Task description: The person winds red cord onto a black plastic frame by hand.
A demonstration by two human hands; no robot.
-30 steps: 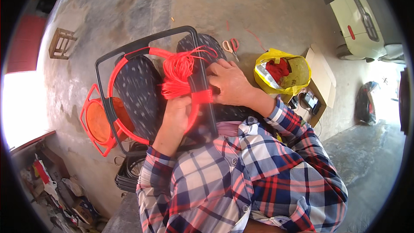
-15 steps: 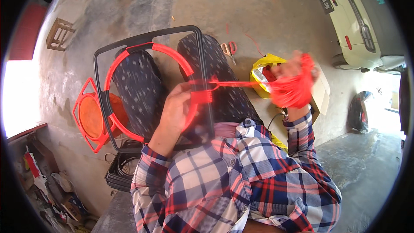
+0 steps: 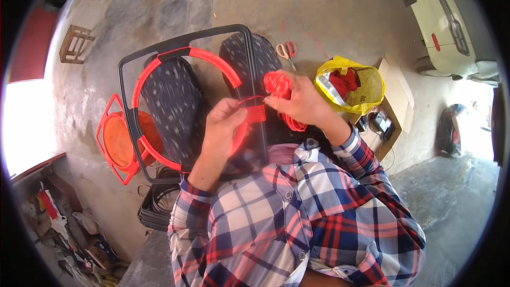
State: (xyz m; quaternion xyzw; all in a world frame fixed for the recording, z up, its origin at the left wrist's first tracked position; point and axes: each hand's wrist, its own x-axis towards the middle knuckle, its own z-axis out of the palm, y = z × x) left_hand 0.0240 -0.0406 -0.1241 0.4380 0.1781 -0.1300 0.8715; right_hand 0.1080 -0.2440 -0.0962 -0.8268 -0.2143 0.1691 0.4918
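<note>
Across my lap lies a black rectangular frame point(image 3: 253, 69) with an inner ring point(image 3: 215, 62) wrapped in red cord along several stretches. A tight band of red cord point(image 3: 256, 113) joins the ring to the frame's right bar. Beside that band, my left hand point(image 3: 218, 127) is closed, thumb and forefinger pinching at the cord. Just right of the bar, my right hand point(image 3: 303, 101) grips a bundle of red cord point(image 3: 278, 84), with loops hanging below the fingers. A short strand of cord arcs between both hands over the bar.
Scissors point(image 3: 287, 55) lie on the floor ahead. A yellow bag point(image 3: 366, 107) holding red material stands at right by an open cardboard box point(image 3: 399, 93). Left are an orange-red frame point(image 3: 101, 141) and stacked black frames point(image 3: 151, 212). A wooden stool point(image 3: 77, 42) and a car point(image 3: 441, 21) stand farther off.
My right hand has come in from the far right to the frame's right bar with the cord bundle. The taut strand is now short. My left hand stays by the band.
</note>
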